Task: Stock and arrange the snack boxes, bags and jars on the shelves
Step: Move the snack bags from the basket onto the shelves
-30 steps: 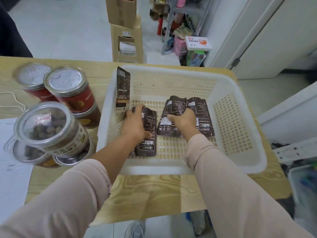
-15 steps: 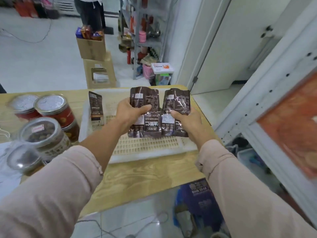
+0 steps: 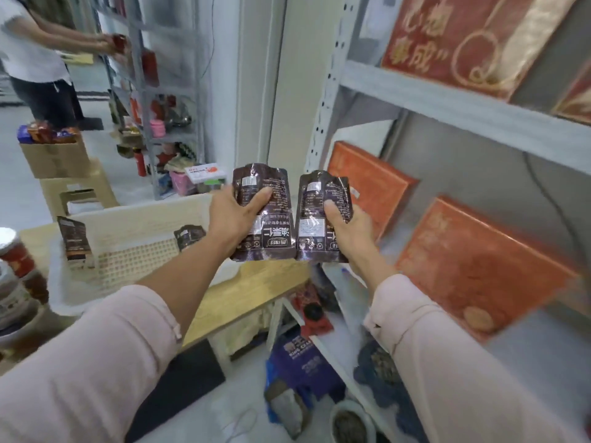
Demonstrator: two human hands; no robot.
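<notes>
The white metal shelving unit fills the right side. Its middle shelf is largely taken by two orange gift boxes, the nearer box and the farther box, both leaning back on a slant. That, I judge, is the main hazard: pouches pushed in against a tilted box could knock it flat or set it sliding, and little bare shelf shows in front of them (how deep it runs is hidden).

The white perforated basket sits on the wooden table to the left, with spare pouches inside. In the air between basket and shelves are the left pouch and the right pouch, glossy dark foil, their lower edges touching.

The left hand grips its pouch with the thumb across the face; the right hand does likewise. With both hands full, neither can steady a box, and slick foil held low could slip free or flop over.
</notes>
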